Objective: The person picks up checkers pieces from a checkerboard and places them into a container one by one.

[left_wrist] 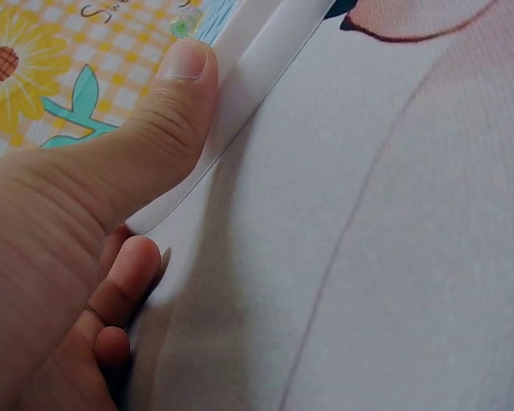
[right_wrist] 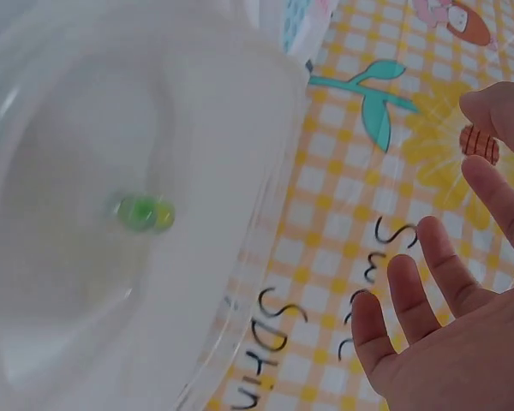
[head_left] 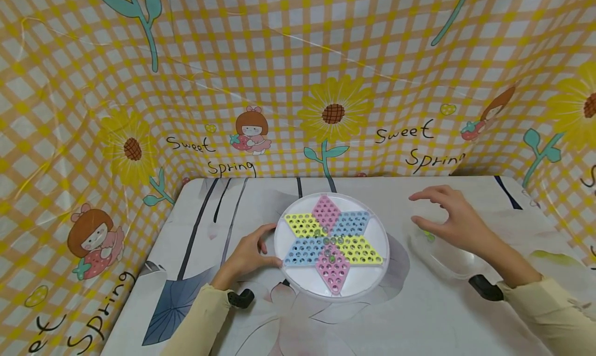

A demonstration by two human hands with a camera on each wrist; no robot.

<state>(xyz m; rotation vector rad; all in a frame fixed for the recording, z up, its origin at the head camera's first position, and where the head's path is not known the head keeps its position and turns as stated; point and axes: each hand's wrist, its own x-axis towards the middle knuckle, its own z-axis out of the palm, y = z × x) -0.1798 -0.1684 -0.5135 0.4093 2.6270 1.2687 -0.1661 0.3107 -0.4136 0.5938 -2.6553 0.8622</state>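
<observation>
A round white Chinese checkers board lies on the table with a pink, blue and yellow star of holes. Several glass marbles sit around the star's middle and in the near pink point. My left hand grips the board's left rim, thumb on top and fingers curled at the underside in the left wrist view. To the right, my right hand hovers with fingers spread and nothing between them. Below it stands a clear plastic container, partly hidden by the hand and forearm, with green marbles at its bottom.
The table has a pale cloth with a printed flower and leaf pattern. A yellow checked curtain hangs close behind the table and on both sides. The container stands to the right of the board, beyond a gap.
</observation>
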